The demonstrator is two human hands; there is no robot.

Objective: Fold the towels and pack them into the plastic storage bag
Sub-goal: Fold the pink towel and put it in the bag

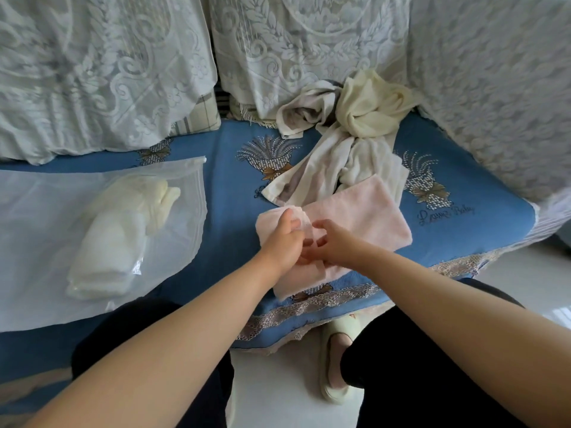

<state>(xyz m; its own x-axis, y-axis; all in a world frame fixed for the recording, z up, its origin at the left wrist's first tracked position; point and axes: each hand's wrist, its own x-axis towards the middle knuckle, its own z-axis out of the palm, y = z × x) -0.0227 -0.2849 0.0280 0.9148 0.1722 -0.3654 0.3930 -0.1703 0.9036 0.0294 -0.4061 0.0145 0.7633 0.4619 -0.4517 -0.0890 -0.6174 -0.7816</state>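
Note:
A pale pink towel point(367, 217) lies partly folded on the blue sofa seat point(216, 180), near its front edge. My left hand point(282, 242) grips the towel's left folded end. Beside it my right hand point(335, 245) pinches the same end, fingers curled into the cloth. A translucent plastic storage bag point(40, 211) lies flat at the left, with folded cream and white towels point(117, 239) inside it. A heap of unfolded white and cream towels point(349, 140) sits behind the pink one.
Lace-covered cushions point(102, 72) line the back, and a lace-covered armrest point(500, 88) stands at the right. The seat's lace-trimmed front edge point(324, 307) is close to my dark-trousered knees. A slippered foot point(336, 359) rests on the white floor below.

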